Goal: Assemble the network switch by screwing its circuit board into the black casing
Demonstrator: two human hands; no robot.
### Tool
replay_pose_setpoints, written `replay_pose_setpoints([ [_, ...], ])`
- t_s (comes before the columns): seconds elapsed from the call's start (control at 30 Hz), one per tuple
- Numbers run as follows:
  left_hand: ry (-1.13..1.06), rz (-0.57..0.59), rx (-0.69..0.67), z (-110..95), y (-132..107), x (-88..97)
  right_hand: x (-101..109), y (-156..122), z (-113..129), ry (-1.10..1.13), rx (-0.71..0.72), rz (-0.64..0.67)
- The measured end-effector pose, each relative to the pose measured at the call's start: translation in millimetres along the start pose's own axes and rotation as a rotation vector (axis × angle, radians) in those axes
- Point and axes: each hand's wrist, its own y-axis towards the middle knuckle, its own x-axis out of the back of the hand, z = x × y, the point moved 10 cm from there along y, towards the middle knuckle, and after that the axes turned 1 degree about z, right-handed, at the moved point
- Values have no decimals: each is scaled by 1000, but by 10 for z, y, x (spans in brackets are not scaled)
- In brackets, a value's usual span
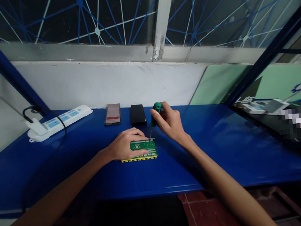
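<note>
View: head camera, looking forward and down.
Table [222, 149]: a blue top is seen running across the whole picture.
Circuit board [146, 152]: a green board with a yellow near edge is laid flat at the middle of the table, bare and out of any casing.
Left hand [125, 145]: it is brought in from 8 o'clock and laid flat over the board's left part, fingers stretched and not curled around it; the board is pressed down rather than gripped.
Right hand [170, 122]: it is brought in from 4 o'clock and closed around the handle of the screwdriver.
Screwdriver [153, 119]: it has a green handle and is held nearly upright, with the tip set on the board's far edge at about 1 o'clock.
Progress: the tool is judged to be engaged at one spot. Whether a screw sits there, or is turned at all, is too small to tell. No loose screws are made out.
Black box [137, 114]: placed at 12 o'clock from the board, near the wall.
Blurred flat item [112, 114]: just beside the box, at its 9 o'clock.
Power strip [59, 121]: white, at 10 o'clock, with a plug and a dark cable [62, 134] attached.
</note>
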Motion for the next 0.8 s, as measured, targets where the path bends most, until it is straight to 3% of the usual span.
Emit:
replay_pose_setpoints([
  [0.3,137,56,-23,-6,-7,-74,2,-2,-15,7,4,-1],
  [0.8,149,78,-19,67,-34,-116,4,-13,-5,54,19,1],
])
